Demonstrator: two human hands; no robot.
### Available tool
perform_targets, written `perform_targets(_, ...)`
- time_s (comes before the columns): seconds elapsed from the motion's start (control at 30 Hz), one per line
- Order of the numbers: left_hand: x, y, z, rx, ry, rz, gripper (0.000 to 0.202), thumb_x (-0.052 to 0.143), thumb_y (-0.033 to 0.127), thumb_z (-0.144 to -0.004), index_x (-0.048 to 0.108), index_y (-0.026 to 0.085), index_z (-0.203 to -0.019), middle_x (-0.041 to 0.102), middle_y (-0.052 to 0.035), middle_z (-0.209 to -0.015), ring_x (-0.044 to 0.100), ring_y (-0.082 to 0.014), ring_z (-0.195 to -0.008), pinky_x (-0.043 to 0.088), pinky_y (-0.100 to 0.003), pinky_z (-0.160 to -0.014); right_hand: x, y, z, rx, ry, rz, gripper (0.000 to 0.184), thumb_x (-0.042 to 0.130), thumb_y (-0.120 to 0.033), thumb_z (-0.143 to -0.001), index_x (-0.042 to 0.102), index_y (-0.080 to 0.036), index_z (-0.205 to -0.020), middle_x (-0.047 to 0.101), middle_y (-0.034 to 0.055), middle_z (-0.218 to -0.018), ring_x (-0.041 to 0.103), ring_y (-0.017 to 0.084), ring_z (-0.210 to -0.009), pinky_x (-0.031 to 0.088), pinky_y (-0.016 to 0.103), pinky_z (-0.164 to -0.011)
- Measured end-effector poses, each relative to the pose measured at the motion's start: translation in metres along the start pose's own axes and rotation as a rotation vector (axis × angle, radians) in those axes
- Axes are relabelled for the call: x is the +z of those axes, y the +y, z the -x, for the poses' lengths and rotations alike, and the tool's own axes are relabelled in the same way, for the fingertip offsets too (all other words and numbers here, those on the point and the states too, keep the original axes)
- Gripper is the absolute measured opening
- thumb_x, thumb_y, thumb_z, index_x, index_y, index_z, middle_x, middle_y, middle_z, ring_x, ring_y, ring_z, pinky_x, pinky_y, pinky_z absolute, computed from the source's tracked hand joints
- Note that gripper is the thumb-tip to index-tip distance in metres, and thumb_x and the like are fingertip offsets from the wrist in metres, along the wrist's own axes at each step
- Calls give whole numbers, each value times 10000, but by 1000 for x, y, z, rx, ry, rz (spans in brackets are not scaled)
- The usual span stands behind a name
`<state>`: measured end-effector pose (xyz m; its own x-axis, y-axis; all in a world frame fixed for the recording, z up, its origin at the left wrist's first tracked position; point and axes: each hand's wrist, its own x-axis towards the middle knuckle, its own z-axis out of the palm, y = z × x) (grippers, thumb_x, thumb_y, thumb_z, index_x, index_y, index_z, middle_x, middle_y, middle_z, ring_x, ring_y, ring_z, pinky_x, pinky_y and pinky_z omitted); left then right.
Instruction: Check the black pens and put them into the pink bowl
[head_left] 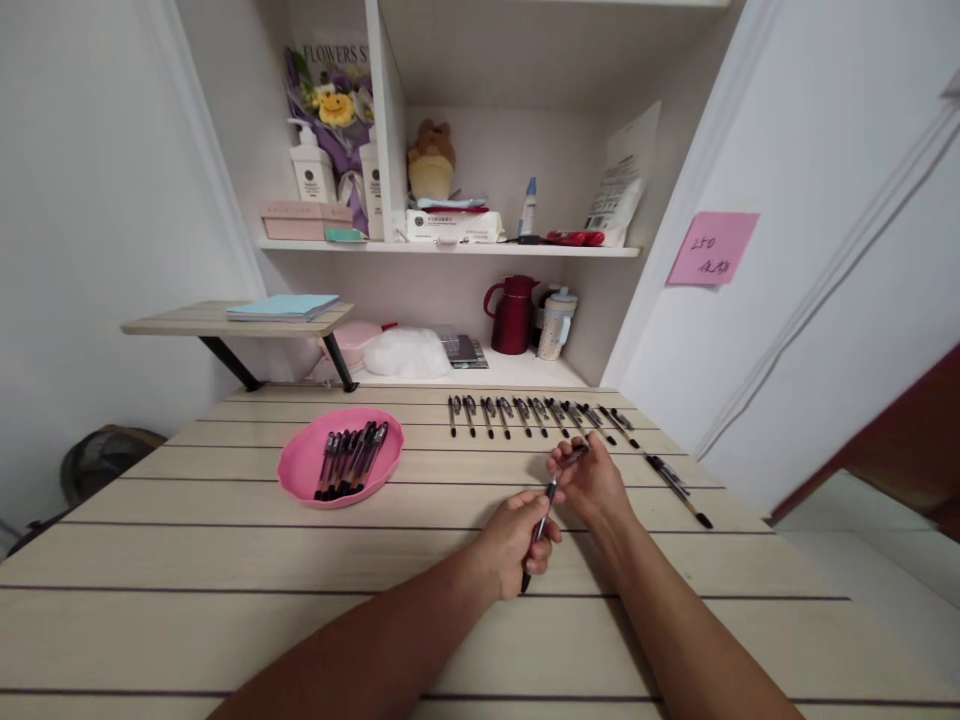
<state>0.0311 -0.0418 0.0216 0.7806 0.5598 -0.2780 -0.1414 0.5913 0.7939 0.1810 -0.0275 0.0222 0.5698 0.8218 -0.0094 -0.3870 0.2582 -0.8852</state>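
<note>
My left hand (516,542) is wrapped round a pen (541,522), whose dark lower end sticks out below the fingers. The pen tilts up toward my right hand (594,482), which pinches a pen cap (576,455) just above the pen's upper tip. The cap looks clear and dark, and it sits apart from the tip. Beyond my hands runs a row of several uncapped pens (508,420), each with a cap beside it. One more pen (679,490) lies nearer, to the right of my right hand, with a cap against it.
A pink bowl (294,462) holding several capped pens stands on the slatted table (225,560) at left. Behind it is a small raised shelf (180,318) with blue paper (283,306). A red jug (513,315) and a cup (556,325) stand in the back cabinet.
</note>
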Motion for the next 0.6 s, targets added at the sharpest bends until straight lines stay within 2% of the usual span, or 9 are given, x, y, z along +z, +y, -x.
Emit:
perform_targets(0.1,-1,2,1,6,-4,11,417,575,435,-723,510,185,-1051,473,36,-581,270,-15,-362,116,-150,-375,-8,3,-5,39,32,317,68,461,-246,-781,400,-218,-789,530,-33,-571,556,113,-529,482,243,-501)
perform_targets(0.17,-1,2,1,10,-4,17,420,578,424,-724,508,185,-1063,472,36,-581,276,-17,-365,116,-152,-375,-14,4,-10,43,45,438,148,509,-165,-731,430,-205,-850,562,-24,-579,556,115,-506,473,241,-485)
perform_targets(0.27,-3,2,0,15,-11,18,419,578,409,-729,507,183,-1075,472,36,-585,279,-19,-366,115,-157,-374,-29,-4,-22,24,78,688,190,527,-189,-729,494,-185,-917,602,4,-605,570,130,-506,453,240,-465)
perform_targets(0.33,-4,2,-1,15,-20,14,422,582,405,-728,511,178,-1076,473,36,-588,278,-19,-367,114,-160,-373,-44,-16,-33,2,115,892,168,534,-217,-724,552,-174,-885,615,24,-610,582,150,-529,439,245,-472)
perform_targets(0.4,-4,2,-2,10,-24,11,419,585,398,-728,517,172,-1075,474,34,-589,279,-19,-367,112,-164,-373,-62,-32,-46,-14,148,1102,120,537,-177,-693,603,-162,-792,629,51,-620,606,179,-622,442,253,-540)
perform_targets(0.47,-4,3,-2,2,-24,11,410,581,388,-733,522,169,-1075,476,32,-588,284,-20,-367,112,-167,-373,-80,-46,-56,-18,168,1294,155,528,-106,-641,634,-156,-743,653,80,-676,617,214,-747,441,263,-620)
perform_targets(0.6,-2,3,-2,-5,-6,16,390,566,380,-744,529,165,-1066,475,32,-582,277,-18,-363,106,-168,-371,-104,-61,-63,-36,170,1603,285,516,-83,-597,680,-177,-810,680,107,-846,599,257,-904,430,279,-706)
